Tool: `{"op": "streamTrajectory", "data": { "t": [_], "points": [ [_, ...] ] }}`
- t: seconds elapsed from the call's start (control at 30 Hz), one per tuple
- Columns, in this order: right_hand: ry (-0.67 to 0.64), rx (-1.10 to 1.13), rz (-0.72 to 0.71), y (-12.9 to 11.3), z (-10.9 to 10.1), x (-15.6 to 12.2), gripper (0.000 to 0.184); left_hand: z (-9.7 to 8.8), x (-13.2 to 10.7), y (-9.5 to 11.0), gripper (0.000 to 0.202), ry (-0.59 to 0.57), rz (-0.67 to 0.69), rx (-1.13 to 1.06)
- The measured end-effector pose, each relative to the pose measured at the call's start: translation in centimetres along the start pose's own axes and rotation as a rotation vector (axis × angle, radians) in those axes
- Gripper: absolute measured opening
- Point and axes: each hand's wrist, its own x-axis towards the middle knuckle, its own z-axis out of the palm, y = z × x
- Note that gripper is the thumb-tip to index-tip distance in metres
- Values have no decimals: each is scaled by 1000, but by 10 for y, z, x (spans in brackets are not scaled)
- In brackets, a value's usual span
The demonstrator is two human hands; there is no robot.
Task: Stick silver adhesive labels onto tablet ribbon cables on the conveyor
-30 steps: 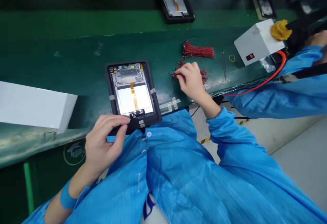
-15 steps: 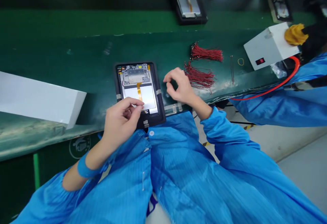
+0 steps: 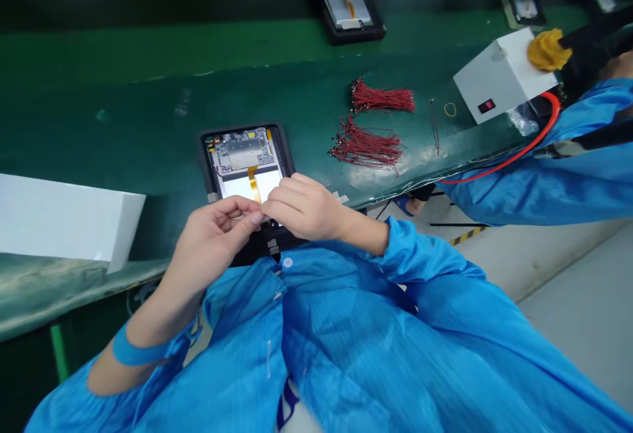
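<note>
An opened tablet (image 3: 243, 159) lies in a black holder (image 3: 206, 169) on the green bench, its circuit board and an orange flex strip showing. My left hand (image 3: 212, 242) and my right hand (image 3: 302, 207) meet over the tablet's near end, fingertips pinched together. What they pinch is too small to make out. Both hands cover the holder's near part. Two bundles of thin red wires (image 3: 368, 145) lie to the right of the tablet, clear of my hands.
A white block (image 3: 64, 217) sits at the left bench edge. A white box with a red switch (image 3: 499, 77) and a yellow piece stands at right, beside a co-worker's blue sleeve (image 3: 558, 182). Two more tablets in holders (image 3: 346, 4) lie beyond. Tweezers (image 3: 435, 135) rest near the wires.
My right hand left the red wires and came left to the tablet's near end, where it now meets my left hand, which moved up onto the tablet.
</note>
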Motion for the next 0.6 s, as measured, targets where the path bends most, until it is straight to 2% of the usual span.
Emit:
{"op": "streamTrajectory", "data": {
  "t": [0.1, 0.2, 0.27, 0.37, 0.5, 0.6],
  "points": [
    [53, 228, 106, -8, -3, 0, 26, -1, -6, 1, 34, -19, -91, -123],
    [60, 537, 282, -15, -10, 0, 20, 3, -15, 5, 27, 64, -51, -67],
    [40, 646, 360, -17, -15, -1, 15, 6, -20, 6, 19, 85, 4, 8],
    [5, 648, 403, -18, -21, -4, 11, 9, -26, 1, 15, 95, 92, 137],
    [-109, 503, 424, -20, -23, -20, 11, -1, -34, -20, 16, 274, 264, 403],
    [-167, 433, 463, -25, -18, -33, 15, -10, -39, -40, 11, 376, 465, 586]
  ]
}}
